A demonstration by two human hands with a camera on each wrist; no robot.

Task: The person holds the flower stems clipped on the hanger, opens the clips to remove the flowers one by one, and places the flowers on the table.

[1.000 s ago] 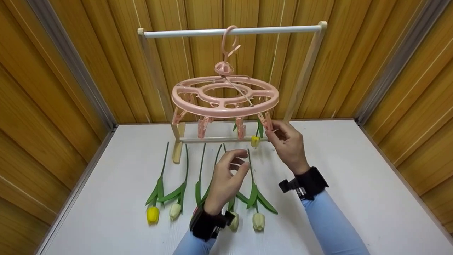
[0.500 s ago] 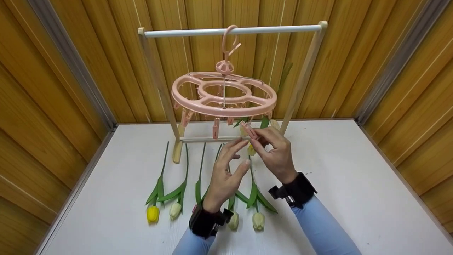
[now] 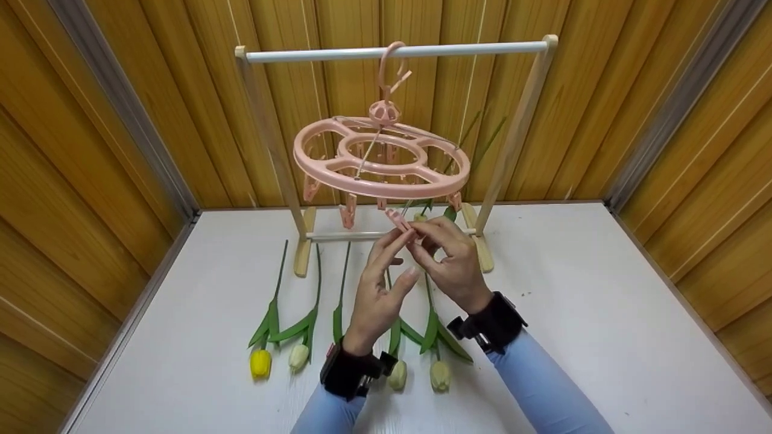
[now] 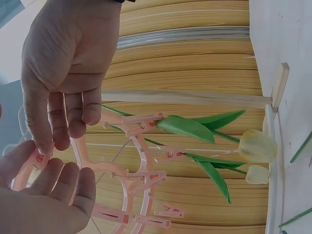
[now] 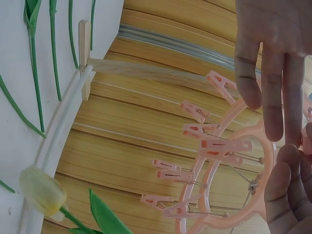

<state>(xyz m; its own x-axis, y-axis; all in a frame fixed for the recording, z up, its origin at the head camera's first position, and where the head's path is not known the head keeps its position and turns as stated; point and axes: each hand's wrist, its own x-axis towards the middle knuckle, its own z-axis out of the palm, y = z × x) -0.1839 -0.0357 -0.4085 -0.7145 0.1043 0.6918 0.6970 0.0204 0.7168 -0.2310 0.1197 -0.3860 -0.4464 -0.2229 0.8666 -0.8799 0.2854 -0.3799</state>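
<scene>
A round pink clip hanger [image 3: 381, 191] hangs by its hook, tilted lower at the right. My right hand [image 3: 449, 256] pinches a pink clothes peg [image 3: 397, 219] at its front edge between thumb and fingers. The left hand [image 3: 379, 295] reaches up from below, fingers extended, fingertips right at the peg's lower end; its thumb stands apart. Pegs on the hanger's rim hold two pale tulips, a larger tulip [image 4: 257, 146] and a smaller tulip [image 4: 257, 174], heads down in the left wrist view. The right hand partly hides the hanging flowers in the head view.
A rack with a white bar [image 3: 470, 49] and wooden legs stands on the white table [image 3: 561, 337]. On the table lie several tulips, among them a yellow tulip [image 3: 260, 364] and a white tulip [image 3: 298, 358]. Wood-patterned walls [image 3: 693, 150] enclose the back and sides.
The hanger has turned, its front edge swinging left. My right hand has moved left, bringing the pinched peg to the left hand, which has shifted only slightly.
</scene>
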